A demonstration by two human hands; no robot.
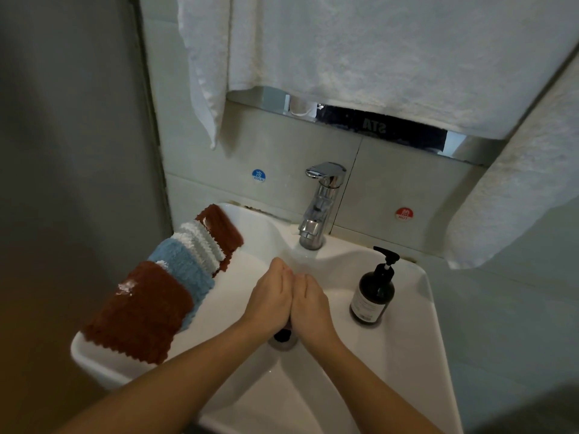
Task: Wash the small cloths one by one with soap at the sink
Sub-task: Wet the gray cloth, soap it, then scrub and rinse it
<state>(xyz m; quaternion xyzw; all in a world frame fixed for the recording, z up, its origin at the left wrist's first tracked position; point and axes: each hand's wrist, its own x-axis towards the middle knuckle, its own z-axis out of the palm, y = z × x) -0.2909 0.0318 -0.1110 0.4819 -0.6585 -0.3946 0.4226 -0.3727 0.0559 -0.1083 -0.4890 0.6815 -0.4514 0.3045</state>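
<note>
Along the sink's (419,324) left edge my small cloths lie overlapping in a row: a brown cloth (138,311) at the near corner, a blue cloth (185,270), a white cloth (200,242) and another brown one (224,227) at the far corner. Over the open basin my left hand (271,296) and right hand (308,303) press side by side, fingers straight and together, holding nothing, under the tap (319,208). The soap bottle (374,292) stands on the right rim, apart from my hands.
</note>
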